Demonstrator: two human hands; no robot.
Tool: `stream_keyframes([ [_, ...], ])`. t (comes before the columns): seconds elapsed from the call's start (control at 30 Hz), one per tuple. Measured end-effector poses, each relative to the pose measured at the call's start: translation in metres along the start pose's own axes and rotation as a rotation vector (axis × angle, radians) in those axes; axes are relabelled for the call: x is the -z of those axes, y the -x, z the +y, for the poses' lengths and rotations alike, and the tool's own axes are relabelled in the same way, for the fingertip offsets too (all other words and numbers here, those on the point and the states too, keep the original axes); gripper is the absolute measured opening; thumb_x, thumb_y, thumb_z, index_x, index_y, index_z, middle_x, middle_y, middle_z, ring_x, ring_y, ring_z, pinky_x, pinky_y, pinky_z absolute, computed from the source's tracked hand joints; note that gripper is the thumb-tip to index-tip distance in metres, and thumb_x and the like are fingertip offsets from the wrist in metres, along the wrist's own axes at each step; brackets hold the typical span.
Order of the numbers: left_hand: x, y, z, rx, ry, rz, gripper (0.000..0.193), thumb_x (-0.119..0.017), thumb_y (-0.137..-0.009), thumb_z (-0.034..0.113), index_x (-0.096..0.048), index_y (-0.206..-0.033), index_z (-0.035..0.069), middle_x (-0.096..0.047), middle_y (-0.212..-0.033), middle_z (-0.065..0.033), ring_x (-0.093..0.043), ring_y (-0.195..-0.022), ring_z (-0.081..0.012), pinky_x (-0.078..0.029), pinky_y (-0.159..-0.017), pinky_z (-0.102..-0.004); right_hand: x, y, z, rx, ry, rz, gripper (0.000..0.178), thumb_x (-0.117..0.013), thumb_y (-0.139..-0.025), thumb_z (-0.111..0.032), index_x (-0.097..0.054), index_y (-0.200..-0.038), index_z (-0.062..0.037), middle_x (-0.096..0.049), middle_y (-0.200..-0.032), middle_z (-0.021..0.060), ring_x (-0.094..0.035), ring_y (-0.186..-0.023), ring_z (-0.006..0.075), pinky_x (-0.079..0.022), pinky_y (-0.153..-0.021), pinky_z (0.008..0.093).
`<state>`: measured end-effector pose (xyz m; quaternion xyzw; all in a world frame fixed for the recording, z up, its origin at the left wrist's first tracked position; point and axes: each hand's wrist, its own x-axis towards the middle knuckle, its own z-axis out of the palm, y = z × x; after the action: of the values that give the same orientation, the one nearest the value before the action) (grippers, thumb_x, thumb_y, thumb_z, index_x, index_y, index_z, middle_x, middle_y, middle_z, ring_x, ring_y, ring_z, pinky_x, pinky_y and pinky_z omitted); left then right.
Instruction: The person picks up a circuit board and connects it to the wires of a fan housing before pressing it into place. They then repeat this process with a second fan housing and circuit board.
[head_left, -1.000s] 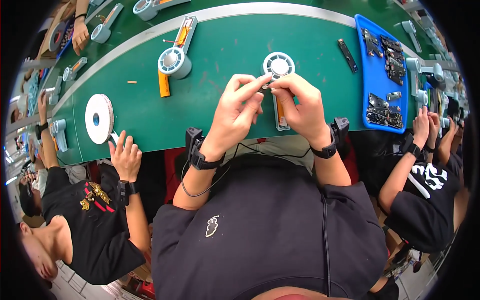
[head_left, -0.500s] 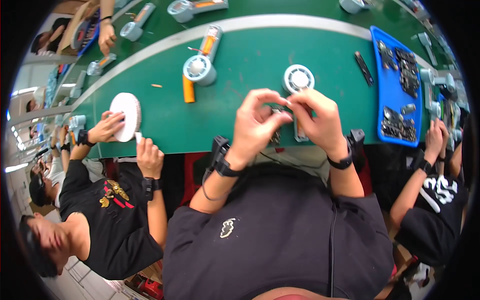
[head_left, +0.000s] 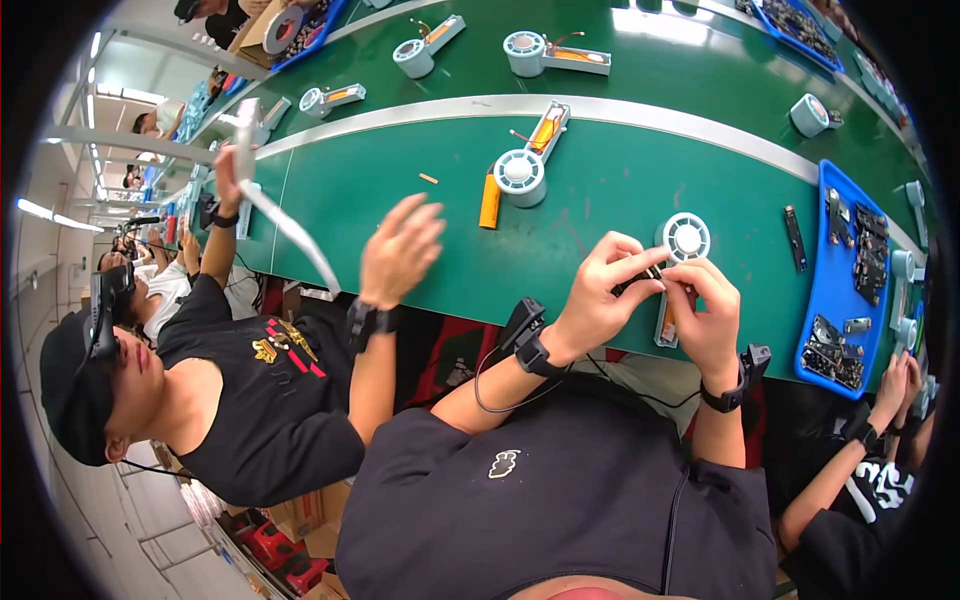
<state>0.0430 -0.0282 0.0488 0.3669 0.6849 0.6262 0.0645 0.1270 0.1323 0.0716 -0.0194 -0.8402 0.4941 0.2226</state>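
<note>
Head view: left hand [head_left: 602,297] now pinches a small, dark electronic part [head_left: 650,273] raised to its fingertips, near a pale-blue round plastic housing [head_left: 686,238], seemingly for two-handed work; right hand's [head_left: 706,312] grip unclear.

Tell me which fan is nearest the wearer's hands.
The fan just beyond the right hand, its handle partly hidden by the fingers; every other fan lies farther away.

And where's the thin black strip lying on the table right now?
In the head view, the black strip lies toward the right on the green table, just left of the blue tray, beyond and right of your right hand.
</note>
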Motion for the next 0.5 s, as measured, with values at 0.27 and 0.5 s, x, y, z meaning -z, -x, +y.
stream_keyframes([
  [0.27, -0.005, 0.002, 0.007, 0.271, 0.237, -0.085, 0.036, -0.063, -0.099, -0.002, -0.059, -0.135, 0.0, -0.068, -0.111, -0.0123, -0.071, -0.09, -0.017, -0.061, -0.076, -0.0291, -0.009, 0.003, 0.011, 0.158, 0.085, 0.142, 0.015, -0.075, -0.083, 0.008, -0.07, -0.094, -0.0001, -0.069, -0.087, 0.0088, -0.064, -0.063, 0.0157, -0.049, -0.053, 0.0279],
  [0.5, 0.002, 0.004, 0.003, 0.442, 0.33, -0.154, 0.022, -0.06, -0.102, 0.001, -0.058, -0.124, -0.003, -0.071, -0.099, -0.0105, -0.073, -0.087, -0.0166, -0.062, -0.077, -0.0295, -0.012, 0.003, 0.009, 0.262, 0.206, 0.112, 0.014, -0.076, -0.082, 0.006, -0.069, -0.093, -0.0003, -0.068, -0.087, 0.0103, -0.065, -0.062, 0.0204, -0.05, -0.053, 0.0301],
])
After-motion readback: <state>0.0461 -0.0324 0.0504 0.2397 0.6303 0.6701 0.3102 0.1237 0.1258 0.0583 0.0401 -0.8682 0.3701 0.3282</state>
